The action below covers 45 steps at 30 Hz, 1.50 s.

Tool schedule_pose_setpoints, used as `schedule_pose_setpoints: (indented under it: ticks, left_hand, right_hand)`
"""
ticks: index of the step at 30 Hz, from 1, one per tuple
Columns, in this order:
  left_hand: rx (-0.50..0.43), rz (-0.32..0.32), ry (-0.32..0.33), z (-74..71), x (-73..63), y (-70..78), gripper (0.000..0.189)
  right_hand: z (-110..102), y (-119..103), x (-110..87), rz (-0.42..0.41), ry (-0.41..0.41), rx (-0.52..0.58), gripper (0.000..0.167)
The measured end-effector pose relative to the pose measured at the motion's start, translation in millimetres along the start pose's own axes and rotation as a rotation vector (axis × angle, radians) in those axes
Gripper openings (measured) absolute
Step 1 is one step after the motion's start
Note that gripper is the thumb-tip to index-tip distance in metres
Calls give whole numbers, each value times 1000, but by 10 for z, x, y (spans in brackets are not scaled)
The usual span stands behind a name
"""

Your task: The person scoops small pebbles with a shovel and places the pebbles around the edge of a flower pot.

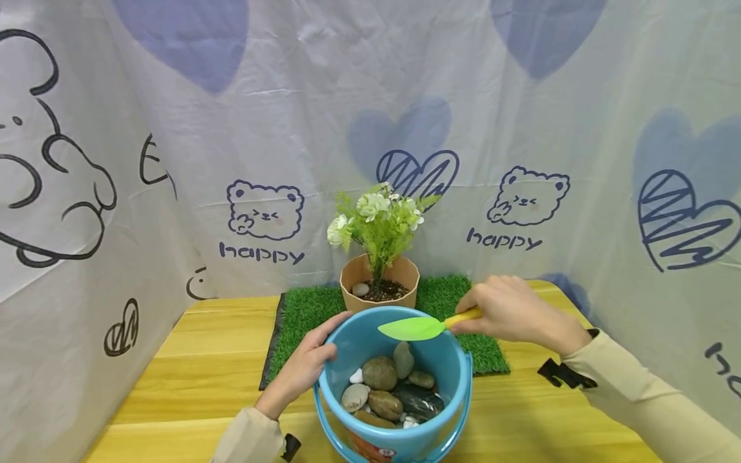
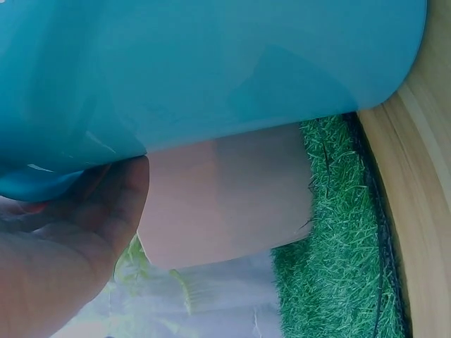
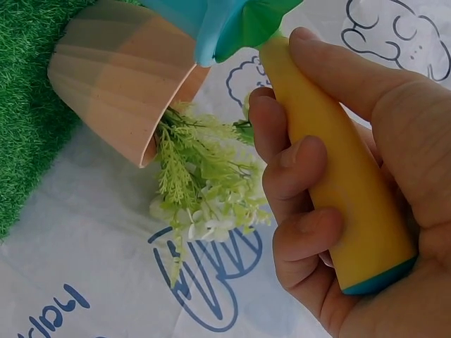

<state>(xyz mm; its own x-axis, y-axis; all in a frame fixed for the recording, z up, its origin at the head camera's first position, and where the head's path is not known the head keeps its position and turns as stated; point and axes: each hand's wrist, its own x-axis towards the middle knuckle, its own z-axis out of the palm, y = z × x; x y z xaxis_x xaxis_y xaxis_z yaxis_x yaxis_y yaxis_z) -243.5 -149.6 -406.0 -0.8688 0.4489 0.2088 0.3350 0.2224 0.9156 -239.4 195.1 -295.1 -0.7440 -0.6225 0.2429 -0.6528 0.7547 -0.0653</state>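
My left hand (image 1: 303,363) grips the far-left rim of a blue bucket (image 1: 451,382), its thumb lying over the edge and its fingers on the outside. Several smooth stones (image 1: 379,373) in brown, grey and black lie inside, with a few small white ones. In my right hand (image 1: 506,310) is a toy garden trowel (image 1: 412,328) with a green blade and yellow handle. The right wrist view shows my fingers wrapped round the handle (image 3: 338,169). The bare blade points left, over the bucket's far side.
Behind the bucket, a peach flowerpot (image 2: 225,197) holds dark soil, a pale stone (image 1: 361,289) and a plant with white flowers (image 1: 379,222). It stands on a green turf mat (image 1: 307,308) on the yellow wooden table (image 1: 191,360). A printed white curtain (image 1: 324,128) encloses the table.
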Motion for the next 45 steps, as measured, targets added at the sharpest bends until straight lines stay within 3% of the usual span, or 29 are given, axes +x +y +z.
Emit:
schedule_pose_setpoints:
  ticks: [13, 20, 23, 28, 35, 39, 45]
  left_hand:
    - [-12, -13, 19, 14, -7, 13, 71]
    - [-13, -18, 28, 17, -13, 18, 71]
    - [-17, -24, 33, 17, -15, 17, 71]
    - [-16, -19, 31, 15, -8, 9, 71]
    - [-3, -10, 43, 18, -9, 19, 71]
    - [3, 0, 37, 22, 3, 14, 70]
    - [5, 10, 29, 29, 3, 9, 70]
  right_hand:
    - [0, -21, 29, -18, -15, 11, 16]
    - [-127, -80, 85, -40, -42, -31, 14]
    - [-185, -121, 128, -68, -55, -57, 24]
    - [-245, -175, 170, -90, -124, -83, 37]
    - [-242, -235, 188, -104, -270, -59, 26]
    - [-179, -269, 177, -108, -306, -75, 25]
    - [-70, -334, 165, -151, -286, -127, 57]
